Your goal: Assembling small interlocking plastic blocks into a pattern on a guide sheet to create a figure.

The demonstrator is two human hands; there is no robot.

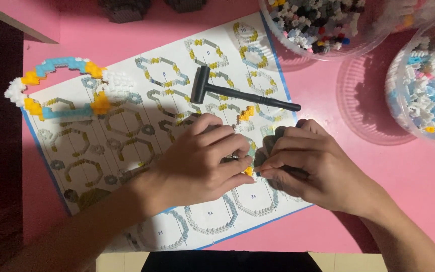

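Note:
My left hand [202, 158] and my right hand [308, 163] meet over the middle of a printed instruction sheet [127, 151] on a pink table [328, 111]. Both pinch a small build of tiny bricks [248, 170], mostly hidden by the fingers; a yellow and pale blue bit shows between the fingertips. More yellow and white bricks of the build [246, 115] stick out above the hands. A small black hammer [237, 93] lies on the sheet just beyond my hands.
A finished ring of white, blue and yellow bricks [56, 85] lies at the sheet's upper left. Two clear tubs of loose bricks stand at the back right [318, 25] and far right [424, 90]. Dark objects sit at the top edge.

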